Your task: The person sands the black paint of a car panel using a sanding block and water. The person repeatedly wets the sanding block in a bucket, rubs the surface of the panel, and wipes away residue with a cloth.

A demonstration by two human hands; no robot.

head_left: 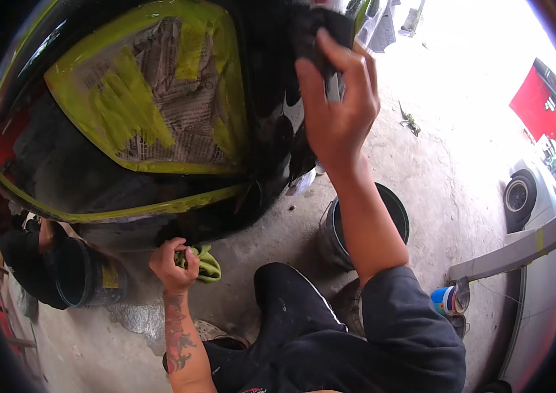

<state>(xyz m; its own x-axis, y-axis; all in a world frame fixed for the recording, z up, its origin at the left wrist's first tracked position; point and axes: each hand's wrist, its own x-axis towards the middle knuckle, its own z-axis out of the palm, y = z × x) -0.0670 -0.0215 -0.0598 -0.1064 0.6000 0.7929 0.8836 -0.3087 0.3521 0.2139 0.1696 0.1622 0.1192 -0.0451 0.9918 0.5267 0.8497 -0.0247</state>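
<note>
A glossy black car body [268, 150] fills the upper left, with an area masked by newspaper [189, 124] and yellow-green tape [104, 111]. My right hand [342, 108] reaches far forward, fingers closed on a dark sanding pad [330, 29] that lies against the panel; the pad's exact kind is unclear. Lower down, my left hand [174, 265] is by the body's bottom edge, its fingers bunched round a green cloth [206, 265]. Part of the cloth hangs out beside the fingers.
Under my right forearm stands a dark bucket [334, 239]. Another bucket [98, 278] is at the left, beside a person in dark clothes [26, 259]. To the right are a long grey part [497, 261], a blue and white can [443, 300] and a silver car [543, 295].
</note>
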